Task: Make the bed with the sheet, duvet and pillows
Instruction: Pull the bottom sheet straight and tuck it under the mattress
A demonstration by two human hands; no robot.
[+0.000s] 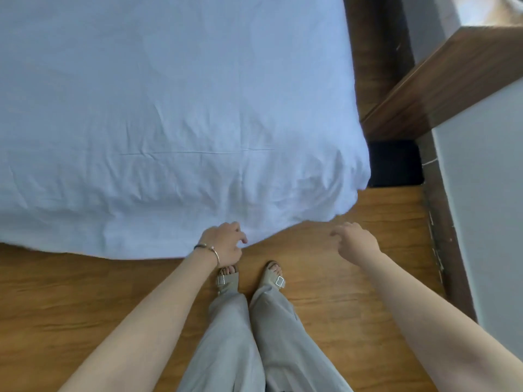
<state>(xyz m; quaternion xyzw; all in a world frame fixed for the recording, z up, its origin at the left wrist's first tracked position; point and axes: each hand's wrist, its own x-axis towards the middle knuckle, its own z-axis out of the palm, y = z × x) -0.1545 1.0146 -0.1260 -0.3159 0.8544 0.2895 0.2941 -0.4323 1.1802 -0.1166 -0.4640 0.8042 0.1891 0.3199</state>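
Observation:
A pale blue-white sheet (169, 123) covers the bed and hangs over its near edge, wrinkled toward the near right corner. My left hand (223, 244), with a bracelet at the wrist, sits at the sheet's lower hem with its fingers loosely curled; whether it pinches the fabric cannot be told. My right hand (356, 241) hovers over the floor just below the hanging corner, fingers relaxed and pointing left, holding nothing. No duvet or pillows are in view.
I stand on a wooden floor (85, 292) close to the bed, feet in sandals (249, 278). A dark wooden frame (373, 52) runs along the bed's right side. A wooden shelf (452, 80) juts from the white wall (486, 193) at right.

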